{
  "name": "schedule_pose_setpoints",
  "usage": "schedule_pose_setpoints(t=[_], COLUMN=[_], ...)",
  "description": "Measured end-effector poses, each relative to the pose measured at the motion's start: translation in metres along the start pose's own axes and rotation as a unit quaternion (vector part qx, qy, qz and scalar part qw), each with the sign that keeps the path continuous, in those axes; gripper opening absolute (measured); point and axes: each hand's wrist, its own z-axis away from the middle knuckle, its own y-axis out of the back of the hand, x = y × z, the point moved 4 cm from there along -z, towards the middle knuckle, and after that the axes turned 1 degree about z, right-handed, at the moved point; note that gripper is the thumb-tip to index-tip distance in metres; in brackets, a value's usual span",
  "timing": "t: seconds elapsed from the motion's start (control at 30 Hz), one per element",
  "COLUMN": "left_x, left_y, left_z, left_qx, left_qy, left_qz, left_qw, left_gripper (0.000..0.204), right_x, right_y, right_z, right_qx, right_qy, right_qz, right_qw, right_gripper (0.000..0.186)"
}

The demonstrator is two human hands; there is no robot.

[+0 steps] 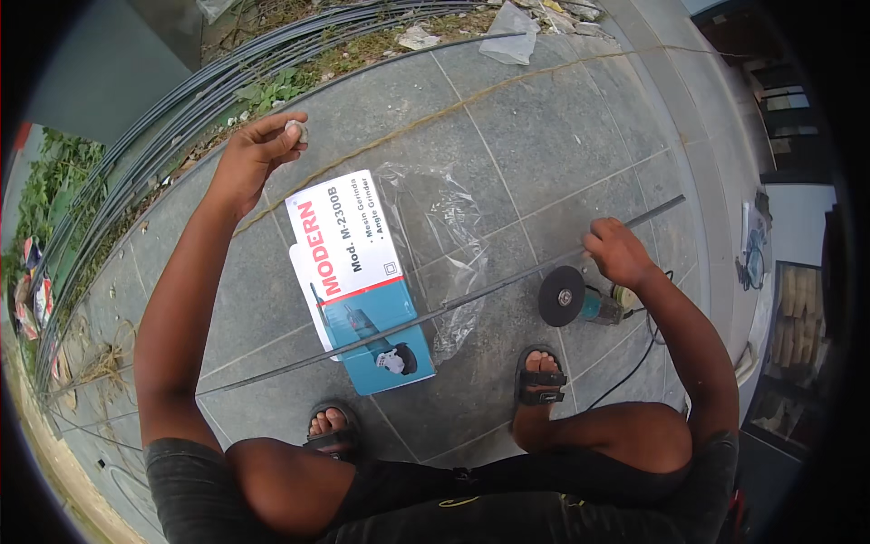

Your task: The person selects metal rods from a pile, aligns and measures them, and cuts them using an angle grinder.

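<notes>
Presently, the left fingers pinch a grey lump while the right fingers curl closed around a rod.

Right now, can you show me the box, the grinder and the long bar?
Box (362, 270), head view: white part.
Grinder (576, 302), head view: black disc.
Long bar (468, 297), head view: middle stretch.

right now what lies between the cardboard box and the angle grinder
In the head view, a clear plastic sheet lies beside the cardboard box, then some bare tile before the angle grinder; a dark metal rod crosses this stretch.
</notes>
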Motion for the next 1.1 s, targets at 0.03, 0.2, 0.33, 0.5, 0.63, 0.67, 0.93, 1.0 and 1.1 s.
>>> schedule_pose_setpoints(t=[0.03, 0.2, 0.33, 0.5, 0.63, 0.67, 0.93, 1.0, 1.1], left_x=[0.001, 0.003, -0.002, -0.022, -0.023, -0.024, -0.067, -0.067, -0.068], left_y=[-0.004, -0.040, -0.087, -0.118, -0.135, -0.140, -0.167, -0.170, -0.180], left_z=[0.018, 0.109, 0.166, 0.209, 0.214, 0.213, 0.206, 0.205, 0.215], left_qx=[0.009, -0.007, -0.010, 0.004, 0.076, 0.082, 0.289, 0.302, 0.319], left_qy=[0.003, 0.008, 0.078, 0.103, 0.090, 0.093, 0.008, 0.027, 0.004], left_qz=[-0.017, -0.148, -0.141, -0.204, -0.198, -0.198, -0.182, -0.167, -0.251], left_qw=[1.000, 0.989, 0.987, 0.974, 0.973, 0.972, 0.940, 0.938, 0.914], left_gripper=[0.035, 0.023, 0.020, 0.020, 0.018, 0.018, 0.023, 0.026, 0.028], right_x=[0.000, 0.009, 0.019, 0.024, 0.026, 0.027, 0.031, 0.033, 0.027], right_y=[-0.005, -0.019, -0.029, -0.034, -0.031, -0.031, -0.037, -0.025, -0.029], right_z=[-0.003, -0.012, -0.004, -0.002, -0.003, -0.004, -0.003, 0.003, -0.002], right_qx=[-0.012, 0.008, 0.025, 0.056, 0.079, 0.084, 0.095, 0.097, 0.134], right_qy=[0.012, 0.082, 0.099, 0.135, 0.155, 0.159, 0.153, 0.140, 0.167], right_qz=[-0.005, -0.048, -0.045, -0.072, -0.084, -0.087, -0.078, -0.064, -0.049], right_qw=[1.000, 0.995, 0.994, 0.987, 0.981, 0.980, 0.980, 0.983, 0.976], right_gripper=[0.018, 0.022, 0.025, 0.026, 0.024, 0.023, 0.019, 0.020, 0.022])
